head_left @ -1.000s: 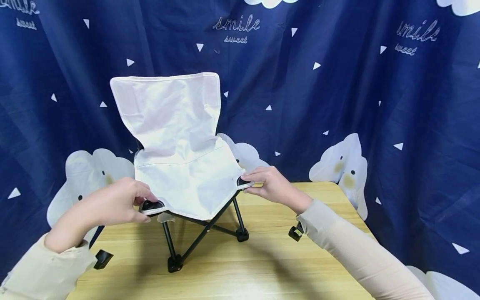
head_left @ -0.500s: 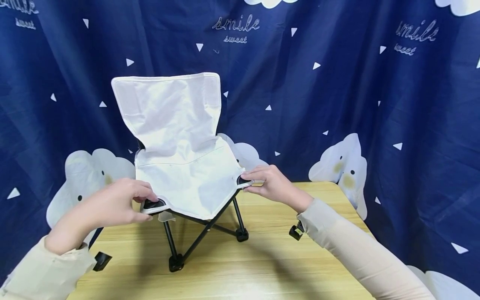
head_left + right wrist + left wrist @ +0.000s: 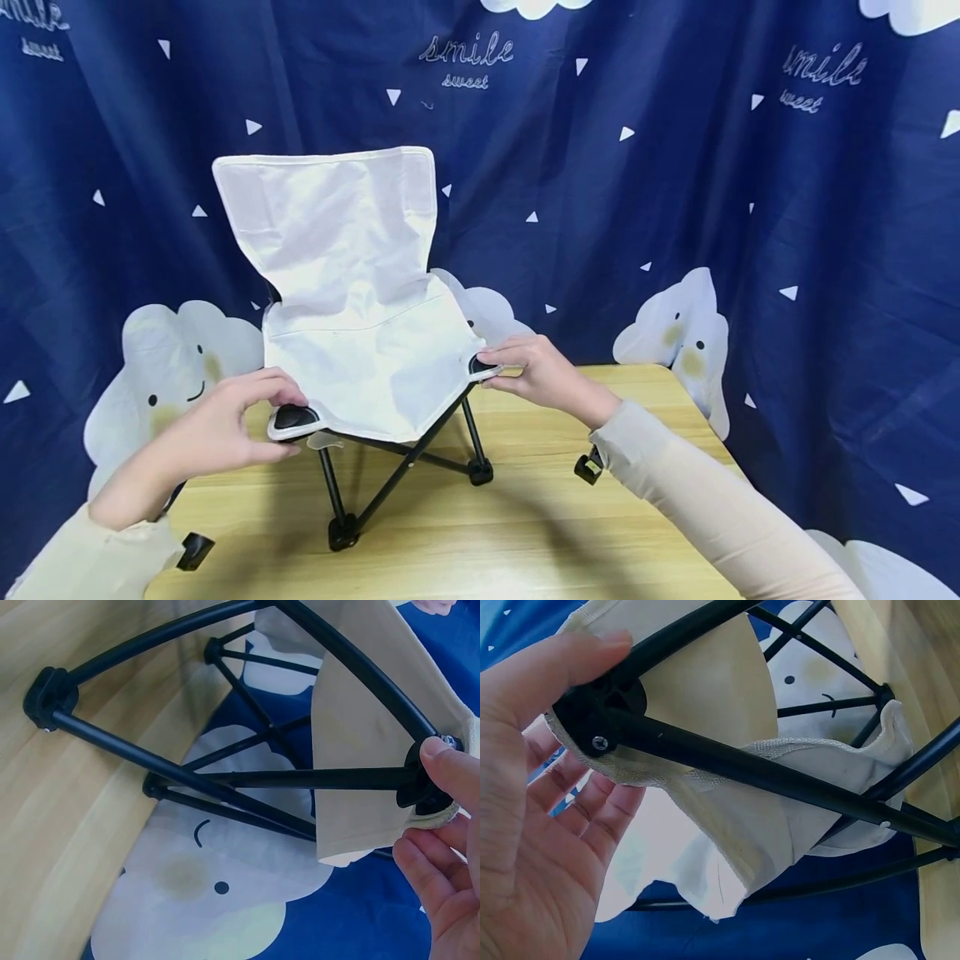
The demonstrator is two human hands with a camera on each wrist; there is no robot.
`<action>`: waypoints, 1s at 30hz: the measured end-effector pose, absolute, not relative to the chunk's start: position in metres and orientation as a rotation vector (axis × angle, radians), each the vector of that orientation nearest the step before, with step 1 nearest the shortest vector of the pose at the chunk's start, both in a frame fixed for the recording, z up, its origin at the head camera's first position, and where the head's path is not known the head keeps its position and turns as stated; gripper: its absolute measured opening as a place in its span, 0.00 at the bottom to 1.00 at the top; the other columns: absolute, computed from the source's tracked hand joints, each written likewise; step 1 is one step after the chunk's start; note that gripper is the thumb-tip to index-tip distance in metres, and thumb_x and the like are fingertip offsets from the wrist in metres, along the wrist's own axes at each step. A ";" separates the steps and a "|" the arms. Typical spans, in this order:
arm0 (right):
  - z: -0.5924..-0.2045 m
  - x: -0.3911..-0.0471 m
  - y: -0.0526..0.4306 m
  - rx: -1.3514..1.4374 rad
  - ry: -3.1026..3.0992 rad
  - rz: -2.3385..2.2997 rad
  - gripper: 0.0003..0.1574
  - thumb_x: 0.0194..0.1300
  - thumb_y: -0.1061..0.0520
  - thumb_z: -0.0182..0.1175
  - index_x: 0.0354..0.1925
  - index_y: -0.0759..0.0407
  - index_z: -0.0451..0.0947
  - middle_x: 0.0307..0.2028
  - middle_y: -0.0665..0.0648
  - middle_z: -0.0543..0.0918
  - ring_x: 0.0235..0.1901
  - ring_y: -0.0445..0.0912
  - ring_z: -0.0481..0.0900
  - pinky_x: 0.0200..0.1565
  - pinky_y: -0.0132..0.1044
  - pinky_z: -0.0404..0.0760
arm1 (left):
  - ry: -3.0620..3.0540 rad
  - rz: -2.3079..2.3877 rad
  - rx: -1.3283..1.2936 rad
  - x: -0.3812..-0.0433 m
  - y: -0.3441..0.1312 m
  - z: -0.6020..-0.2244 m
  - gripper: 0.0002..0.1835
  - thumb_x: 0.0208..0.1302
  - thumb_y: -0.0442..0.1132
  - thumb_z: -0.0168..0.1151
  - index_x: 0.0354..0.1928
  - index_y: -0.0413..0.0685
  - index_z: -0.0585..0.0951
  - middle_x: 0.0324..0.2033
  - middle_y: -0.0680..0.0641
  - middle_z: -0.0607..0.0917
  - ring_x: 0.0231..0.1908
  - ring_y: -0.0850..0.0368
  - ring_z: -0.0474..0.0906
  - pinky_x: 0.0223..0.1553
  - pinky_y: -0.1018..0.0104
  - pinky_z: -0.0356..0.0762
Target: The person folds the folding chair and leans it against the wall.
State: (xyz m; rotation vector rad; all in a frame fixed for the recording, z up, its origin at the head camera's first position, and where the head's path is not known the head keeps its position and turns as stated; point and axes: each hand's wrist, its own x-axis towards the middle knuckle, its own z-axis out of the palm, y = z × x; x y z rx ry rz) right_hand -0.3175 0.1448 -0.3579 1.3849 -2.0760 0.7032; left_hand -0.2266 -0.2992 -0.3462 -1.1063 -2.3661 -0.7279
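A small folding chair [image 3: 375, 350] with white fabric and a black tube frame stands unfolded on the wooden table. My right hand [image 3: 536, 371] pinches the front right seat corner; in the right wrist view the thumb [image 3: 446, 761] presses the black corner joint [image 3: 420, 780] and the fingers bear on the fabric edge. At the front left corner [image 3: 295, 419] my left hand [image 3: 225, 421] is spread loosely, fingertips at the top of the corner and thumb below it. The left wrist view has the thumb [image 3: 592, 656] across the frame joint [image 3: 600, 720], the other fingers behind the fabric.
The light wooden table [image 3: 600, 533] extends in front of the chair and to its right. A dark blue curtain [image 3: 570, 208] with white clouds and triangles hangs behind. The chair's black feet [image 3: 343, 532] rest on the tabletop. Both sleeves carry a black wrist mount [image 3: 588, 467].
My left thumb and fingers have parted wider around the front left corner and the hand has shifted slightly left. My right hand keeps its pinch. The whole head view has shifted slightly.
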 end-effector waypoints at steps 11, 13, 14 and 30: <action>-0.361 -0.317 0.143 1.341 -2.103 0.738 0.23 0.53 0.64 0.85 0.48 0.66 0.92 0.47 0.63 0.94 0.46 0.54 0.93 0.50 0.46 0.92 | -2.380 -0.766 -1.169 -0.228 -0.304 -0.343 0.38 0.31 0.25 0.89 0.47 0.64 0.86 0.43 0.62 0.85 0.42 0.69 0.79 0.50 0.82 0.73; -0.361 -0.316 0.144 1.298 -2.122 0.740 0.23 0.53 0.62 0.85 0.48 0.66 0.92 0.46 0.62 0.94 0.45 0.53 0.93 0.50 0.45 0.92 | -2.377 -0.762 -1.170 -0.228 -0.305 -0.343 0.38 0.31 0.26 0.89 0.48 0.63 0.86 0.43 0.62 0.85 0.42 0.69 0.79 0.50 0.82 0.73; -0.361 -0.315 0.145 1.278 -2.128 0.738 0.24 0.53 0.61 0.85 0.49 0.65 0.92 0.46 0.61 0.94 0.44 0.53 0.93 0.49 0.45 0.92 | -2.374 -0.761 -1.170 -0.229 -0.306 -0.343 0.37 0.32 0.26 0.90 0.48 0.63 0.87 0.44 0.62 0.86 0.42 0.69 0.79 0.50 0.83 0.73; -0.361 -0.315 0.144 1.296 -2.080 0.779 0.23 0.52 0.65 0.85 0.47 0.68 0.92 0.39 0.62 0.94 0.33 0.50 0.91 0.35 0.42 0.90 | -2.438 -0.704 -1.090 -0.226 -0.310 -0.339 0.29 0.35 0.35 0.93 0.45 0.56 0.93 0.35 0.69 0.85 0.37 0.72 0.80 0.45 0.81 0.75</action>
